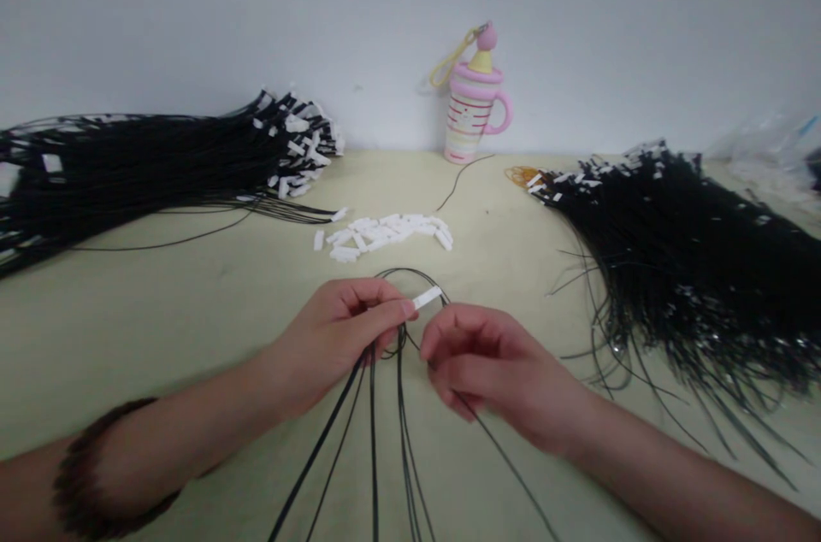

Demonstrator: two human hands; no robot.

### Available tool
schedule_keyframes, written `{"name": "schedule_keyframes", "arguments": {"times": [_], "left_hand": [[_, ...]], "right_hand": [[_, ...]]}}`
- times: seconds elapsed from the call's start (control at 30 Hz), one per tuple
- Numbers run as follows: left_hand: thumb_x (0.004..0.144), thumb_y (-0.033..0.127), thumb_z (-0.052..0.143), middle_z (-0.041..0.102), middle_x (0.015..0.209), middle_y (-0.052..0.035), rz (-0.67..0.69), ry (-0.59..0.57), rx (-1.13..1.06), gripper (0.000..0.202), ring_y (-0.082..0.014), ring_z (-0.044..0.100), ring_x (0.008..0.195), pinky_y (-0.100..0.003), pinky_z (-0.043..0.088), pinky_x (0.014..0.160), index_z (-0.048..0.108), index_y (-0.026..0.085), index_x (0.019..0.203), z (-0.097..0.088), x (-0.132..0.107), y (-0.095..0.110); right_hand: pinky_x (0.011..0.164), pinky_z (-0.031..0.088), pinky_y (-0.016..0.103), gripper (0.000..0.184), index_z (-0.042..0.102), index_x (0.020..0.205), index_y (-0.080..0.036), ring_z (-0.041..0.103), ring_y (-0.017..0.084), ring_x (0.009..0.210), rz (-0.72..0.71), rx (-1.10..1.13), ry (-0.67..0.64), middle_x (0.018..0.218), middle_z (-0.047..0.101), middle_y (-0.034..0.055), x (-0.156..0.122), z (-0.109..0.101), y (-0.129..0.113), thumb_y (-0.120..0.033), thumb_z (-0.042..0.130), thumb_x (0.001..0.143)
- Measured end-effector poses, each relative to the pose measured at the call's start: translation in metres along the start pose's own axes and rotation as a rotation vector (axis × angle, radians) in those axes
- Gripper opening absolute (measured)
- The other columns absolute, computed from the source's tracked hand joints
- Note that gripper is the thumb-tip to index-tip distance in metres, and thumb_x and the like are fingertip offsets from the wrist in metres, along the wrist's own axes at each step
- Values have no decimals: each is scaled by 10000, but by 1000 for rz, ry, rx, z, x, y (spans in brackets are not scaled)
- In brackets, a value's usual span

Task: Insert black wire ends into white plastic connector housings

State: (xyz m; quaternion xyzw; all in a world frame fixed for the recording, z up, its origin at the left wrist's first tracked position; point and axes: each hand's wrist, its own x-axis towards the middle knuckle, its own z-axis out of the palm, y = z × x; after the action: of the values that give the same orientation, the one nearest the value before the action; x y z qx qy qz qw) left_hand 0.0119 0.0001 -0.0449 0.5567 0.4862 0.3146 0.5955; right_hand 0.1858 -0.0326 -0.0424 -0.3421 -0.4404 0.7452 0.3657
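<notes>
My left hand [359, 315] is closed, its thumb and forefinger pinching a small white connector [428, 297] that points right. Several thin black wires [374, 439] hang from this hand toward the front edge of the view. Some of them curve in a loop behind the fingers. Close beside it on the right, my right hand [491, 362] has curled fingers around a single black wire [506, 461], which runs down and to the right. A pile of loose white connectors [385, 232] lies on the table just beyond both hands.
At the left lies a thick bundle of black wires [160, 157] with white ends. Another large bundle [705, 251] spreads over the right side, loose ends toward me. A pink-and-white cup-shaped bottle [467, 119] stands against the wall. Clear plastic bags [776, 153] sit at far right.
</notes>
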Motion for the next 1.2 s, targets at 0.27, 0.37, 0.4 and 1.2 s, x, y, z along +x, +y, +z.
{"name": "schedule_keyframes", "arguments": {"times": [0.27,0.37,0.4,1.2], "left_hand": [[750,267,614,465,426,64,-132,36,-207,190,-22,385,378,-104,284,358,624,162,593,-3,4,3],[751,260,613,470,414,60,-133,45,-228,206,-23,397,370,-102,301,356,626,163,570,-3,5,4],[753,256,610,470,410,59,-138,45,-231,209,-22,393,364,-101,300,352,628,163,567,-3,5,4],[734,229,613,456,425,78,-189,36,-369,196,-6,395,370,-85,311,364,574,139,565,-4,1,10]], "right_hand": [[421,261,87,604,642,794,-72,536,-33,475,-388,225,322,733,623,-60,-28,-52,-79,-195,53,735],[440,315,100,545,654,845,-135,568,-20,587,-621,162,496,932,636,-49,-30,-72,-95,-204,113,838],[439,351,117,428,663,823,-186,568,7,598,-655,88,547,936,650,-27,-30,-77,-97,-219,240,873],[473,239,201,234,357,526,-156,339,56,483,-399,-1228,247,507,336,-46,-10,-14,-9,-92,432,739]]}}
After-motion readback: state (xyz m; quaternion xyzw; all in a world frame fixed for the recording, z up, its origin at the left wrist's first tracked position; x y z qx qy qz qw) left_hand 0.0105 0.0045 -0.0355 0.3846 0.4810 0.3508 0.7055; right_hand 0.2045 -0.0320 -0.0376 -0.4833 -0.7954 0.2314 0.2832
